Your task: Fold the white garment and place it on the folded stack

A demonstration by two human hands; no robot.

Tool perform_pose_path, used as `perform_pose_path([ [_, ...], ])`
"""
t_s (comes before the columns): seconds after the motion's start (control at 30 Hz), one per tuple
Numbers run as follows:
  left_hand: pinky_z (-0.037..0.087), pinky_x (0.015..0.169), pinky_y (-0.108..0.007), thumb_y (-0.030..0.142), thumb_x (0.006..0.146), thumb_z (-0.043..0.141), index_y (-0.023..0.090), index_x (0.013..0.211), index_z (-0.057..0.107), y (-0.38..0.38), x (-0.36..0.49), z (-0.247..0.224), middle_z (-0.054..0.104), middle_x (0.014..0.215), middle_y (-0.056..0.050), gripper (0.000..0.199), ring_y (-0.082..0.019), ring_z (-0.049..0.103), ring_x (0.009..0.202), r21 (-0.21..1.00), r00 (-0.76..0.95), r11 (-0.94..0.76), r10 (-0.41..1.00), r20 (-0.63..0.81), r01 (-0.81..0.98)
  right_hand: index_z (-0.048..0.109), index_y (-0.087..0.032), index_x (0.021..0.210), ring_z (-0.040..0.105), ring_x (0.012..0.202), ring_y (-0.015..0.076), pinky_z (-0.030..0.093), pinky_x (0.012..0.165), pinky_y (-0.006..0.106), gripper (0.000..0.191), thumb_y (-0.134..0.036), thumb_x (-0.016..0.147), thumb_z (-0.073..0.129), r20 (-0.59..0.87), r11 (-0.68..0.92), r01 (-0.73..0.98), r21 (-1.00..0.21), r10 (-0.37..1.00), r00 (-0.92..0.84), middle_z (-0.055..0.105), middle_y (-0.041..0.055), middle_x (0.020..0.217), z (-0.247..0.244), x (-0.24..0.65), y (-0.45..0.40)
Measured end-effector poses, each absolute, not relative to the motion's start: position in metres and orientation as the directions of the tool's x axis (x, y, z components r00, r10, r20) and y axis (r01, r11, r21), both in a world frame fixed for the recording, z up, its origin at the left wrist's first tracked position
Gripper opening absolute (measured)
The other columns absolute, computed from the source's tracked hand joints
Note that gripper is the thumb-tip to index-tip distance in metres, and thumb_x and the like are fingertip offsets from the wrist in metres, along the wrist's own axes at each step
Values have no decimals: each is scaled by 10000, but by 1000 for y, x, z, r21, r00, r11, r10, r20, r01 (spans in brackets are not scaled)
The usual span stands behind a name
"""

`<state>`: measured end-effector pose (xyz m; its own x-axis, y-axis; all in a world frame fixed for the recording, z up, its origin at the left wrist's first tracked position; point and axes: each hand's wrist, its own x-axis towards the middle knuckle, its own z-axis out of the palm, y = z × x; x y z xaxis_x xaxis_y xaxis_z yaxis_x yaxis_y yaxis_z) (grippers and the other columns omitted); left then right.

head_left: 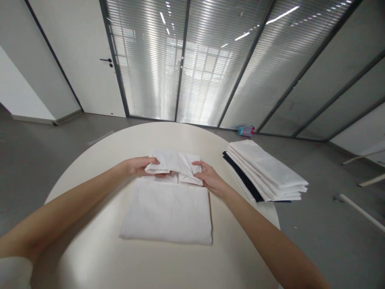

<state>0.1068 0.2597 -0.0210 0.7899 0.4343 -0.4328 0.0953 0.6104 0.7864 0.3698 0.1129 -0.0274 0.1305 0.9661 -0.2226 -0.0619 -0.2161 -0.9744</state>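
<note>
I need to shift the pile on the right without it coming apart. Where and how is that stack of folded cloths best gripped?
Probably at its two long edges, one hand from each side, fingers under the dark bottom cloth. The stack of folded cloths is long and narrow, lies flat, and juts past the round table edge, so a hand can slide beneath there. Both the left hand and right hand now hold the white cloth.

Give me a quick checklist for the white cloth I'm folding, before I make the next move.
1. Left hand grips the folded-over edge of the white cloth: ok.
2. Right hand grips the same edge on the other side: ok.
3. Lower part of the cloth lies flat on the round table: ok.
4. Folded edge even across: not ok, bunched in the middle.
5. Stack of folded cloths sits apart from the hands: ok.
6. Stack fully on the table: cannot tell.
</note>
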Motion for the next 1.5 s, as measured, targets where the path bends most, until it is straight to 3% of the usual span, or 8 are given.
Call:
perform_pose_path([
  [0.17,626,725,-395,-65,499,803,187,1102,699,259,96,-17,773,881,-108,662,-346,746,878,881,672,464,623,-399,94,664,-206,1036,365,452,87,264,448,209,389,-311,667,723,-97,-134,276,-952,985,146,452,-83,567,-26,370,111],
  [0.37,615,781,-371,18,540,851,182,1128,687,258,93,-23,766,912,-110,632,-325,735,929,910,729,409,602,-325,69,664,-230,943,423,548,139,340,582,268,215,-409,839,606,133,19,597,-802,980,147,543,-29,661,-34,373,112],
  [0.53,593,840,-394,99,527,896,239,1225,624,253,93,-24,749,1012,-96,763,-306,718,979,920,779,381,547,-307,96,633,-243,1021,485,641,162,415,703,305,207,-378,867,605,128,-7,745,-667,984,124,555,-11,781,-40,372,107],
  [0.77,568,627,-273,208,500,907,221,784,743,282,74,7,725,725,-45,329,-270,715,766,924,575,-47,794,-196,379,722,-236,878,523,1063,254,404,1025,429,161,-365,783,728,292,17,850,-526,943,161,458,74,1063,-29,378,117],
  [0.9,540,836,-266,300,640,846,229,693,740,299,97,14,727,806,-51,138,-278,691,959,840,421,-339,895,149,424,727,-208,964,524,1157,257,363,1089,424,240,-347,936,533,429,81,858,-508,887,170,528,116,1138,-7,369,157],
  [1.07,265,1192,-411,438,816,693,224,1095,728,277,150,-25,652,1320,-93,354,-314,483,1355,776,608,-513,764,217,367,571,-207,1363,414,1368,292,278,1151,485,475,-429,1036,306,200,33,939,-342,979,39,471,139,1472,-17,337,188],
  [1.2,-3,1227,-494,520,930,511,249,1440,512,263,152,-51,380,1577,-84,577,-289,222,1509,618,760,-664,630,159,421,368,-210,1537,238,1488,315,118,1204,541,625,-548,1033,222,81,58,974,-220,996,-41,320,121,1601,-44,335,181],
  [1.5,-10,1221,-512,588,943,490,307,1532,374,260,130,-45,221,1634,-66,662,-292,125,1529,467,869,-800,479,122,376,244,-194,1587,108,1527,294,87,1205,571,806,-712,971,205,-8,36,956,-291,999,-40,156,130,1648,-50,361,171],
])
